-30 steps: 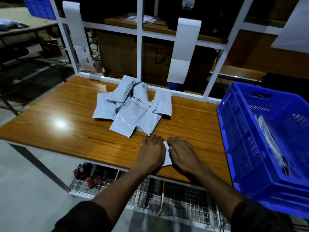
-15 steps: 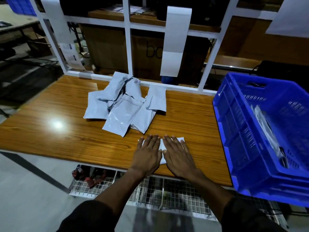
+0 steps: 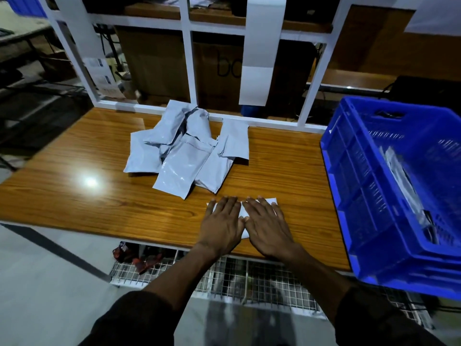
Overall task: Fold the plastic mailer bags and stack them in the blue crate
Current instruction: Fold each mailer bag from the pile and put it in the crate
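A folded white mailer bag (image 3: 243,213) lies flat near the front edge of the wooden table (image 3: 74,196). My left hand (image 3: 223,224) and my right hand (image 3: 267,224) rest palm-down on it side by side, fingers spread and pointing away from me, covering most of it. A loose pile of several unfolded grey-white mailer bags (image 3: 185,151) sits just behind my hands toward the table's back. The blue crate (image 3: 349,196) stands at the table's right end, tilted toward me, with flat bags (image 3: 404,186) leaning inside it.
A white metal frame (image 3: 187,58) runs along the table's back edge, with paper strips (image 3: 262,51) hanging from it and cardboard boxes behind. A wire mesh shelf (image 3: 224,278) sits under the table's front edge. Bare tabletop lies to the left of the pile.
My hands went from curled over the small bag to flat and spread on it, sliding slightly forward and outward. The camera view has shifted a little; the pile and crate stayed put.
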Available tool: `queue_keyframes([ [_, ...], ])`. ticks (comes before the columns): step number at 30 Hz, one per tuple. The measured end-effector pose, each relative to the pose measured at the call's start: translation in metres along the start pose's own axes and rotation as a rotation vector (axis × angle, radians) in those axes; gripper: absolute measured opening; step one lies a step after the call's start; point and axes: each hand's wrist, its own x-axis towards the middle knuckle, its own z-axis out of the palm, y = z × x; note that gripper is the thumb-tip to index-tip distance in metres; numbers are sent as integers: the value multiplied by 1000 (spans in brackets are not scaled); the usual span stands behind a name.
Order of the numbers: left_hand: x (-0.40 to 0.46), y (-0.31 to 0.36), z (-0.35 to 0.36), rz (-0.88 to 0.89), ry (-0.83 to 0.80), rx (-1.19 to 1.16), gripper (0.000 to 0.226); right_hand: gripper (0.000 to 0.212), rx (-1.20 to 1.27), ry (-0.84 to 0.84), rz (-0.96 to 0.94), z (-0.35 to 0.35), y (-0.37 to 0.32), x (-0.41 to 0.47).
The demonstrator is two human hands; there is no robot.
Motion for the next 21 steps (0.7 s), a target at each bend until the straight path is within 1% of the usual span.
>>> queue_keyframes([
  [2, 1, 0, -1, -3, -6, 2, 68, 78, 15, -32, 6, -2, 0, 1],
  [5, -3, 2, -1, -38, 35, 28, 57, 69, 10, -69, 13, -4, 0, 0],
  [7, -7, 4, 0, -79, 76, 57, 50, 73, -14, -68, 11, -4, -1, 0],
  [8, -9, 4, -1, -90, 92, 63, 49, 75, -18, -71, 13, -4, -1, -1],
  [13, -15, 1, 0, -91, 128, 38, 50, 66, 22, -76, 54, -5, -5, 1],
  [15, -16, 1, -1, -94, 136, 31, 48, 56, 29, -97, 94, -9, -6, 3],
  [17, -17, 1, -2, -91, 135, 33, 47, 52, 35, -105, 104, -11, -6, 4],
  [19, -18, -2, -3, -75, 129, 28, 48, 56, 21, -99, 96, -7, -1, 0],
  [21, -18, -4, -3, -67, 113, 25, 49, 68, 4, -73, 110, -2, 9, -7],
])
